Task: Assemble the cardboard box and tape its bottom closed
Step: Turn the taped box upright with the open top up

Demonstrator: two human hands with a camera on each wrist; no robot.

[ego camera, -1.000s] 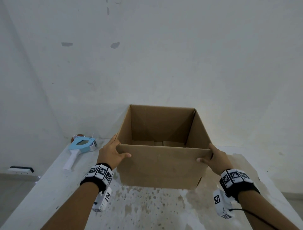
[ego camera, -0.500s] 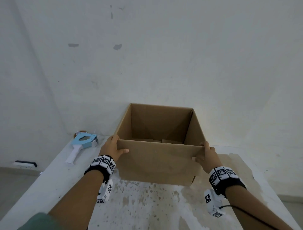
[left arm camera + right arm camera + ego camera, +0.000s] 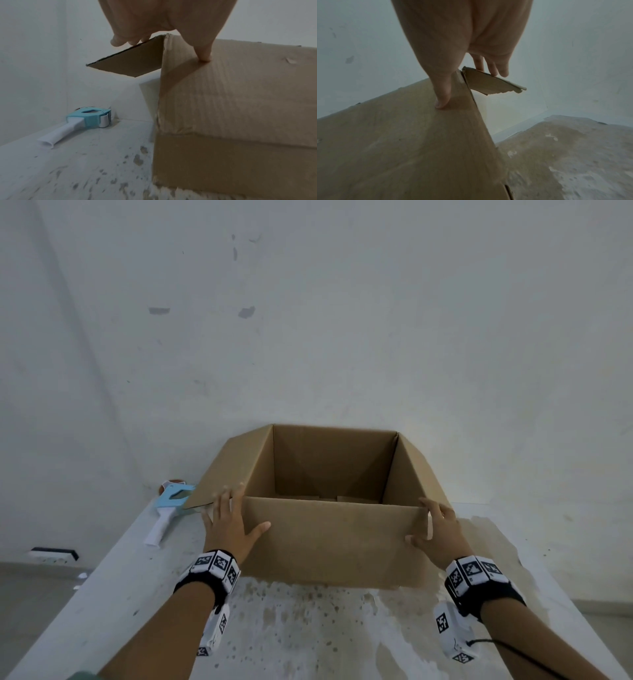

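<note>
Lying at the far left of the table [image 3: 85, 604], near the wall, a tape dispenser [image 3: 168, 505] with a light blue head and a white handle points its handle toward the table's near edge; it sits just beside the box's left side flap [image 3: 233, 470], apart from both hands. Next comes the left hand [image 3: 229, 525], spread wide at the box's near left corner: its fingers [image 3: 120, 40] lie straight on top of the splayed left flap, and the thumb presses flat on the outside of the near wall. The cardboard box [image 3: 335, 542] stands upright on the stained middle of the table, open end up, with its left and right side flaps angled outward. Flaps folded in at the bottom show inside. At the near right corner, the right hand [image 3: 442, 532] mirrors the other, open and flat, fingers [image 3: 493, 67] resting on the right flap [image 3: 421, 470] and thumb against the near wall. Both wrists carry black bands with checkered markers.
</note>
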